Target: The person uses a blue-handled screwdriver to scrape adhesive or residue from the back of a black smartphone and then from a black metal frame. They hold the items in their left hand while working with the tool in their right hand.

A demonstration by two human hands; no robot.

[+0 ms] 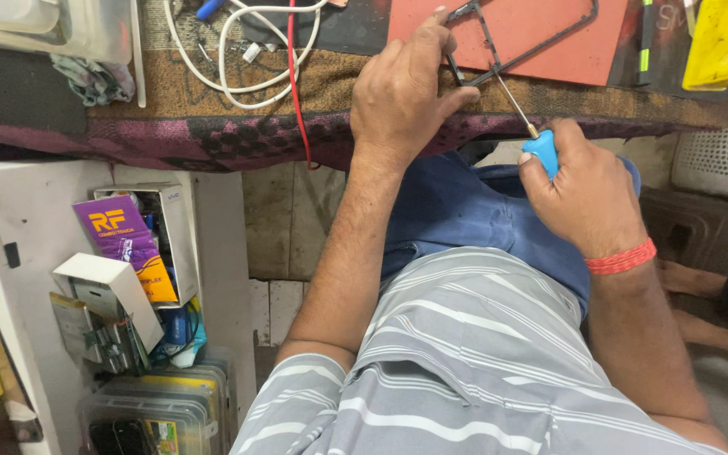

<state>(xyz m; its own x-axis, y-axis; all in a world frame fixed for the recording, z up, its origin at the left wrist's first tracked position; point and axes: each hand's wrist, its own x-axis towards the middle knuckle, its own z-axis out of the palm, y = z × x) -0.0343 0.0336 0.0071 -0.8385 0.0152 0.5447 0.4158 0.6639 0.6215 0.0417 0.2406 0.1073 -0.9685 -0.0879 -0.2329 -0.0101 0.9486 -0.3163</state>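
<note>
My right hand is closed around a blue-handled screwdriver, its tip against a thin dark metal frame. My left hand pinches that frame at the corner on the red mat. White cable lies left on the patterned cloth.

Glossy plastic screwdriver handle — metal shaft.

Blue screwdriver handle — red mat — grey-striped shirt

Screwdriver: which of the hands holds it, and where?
The right hand grips the screwdriver by its blue handle; the left hand pins the thin dark frame.
</note>
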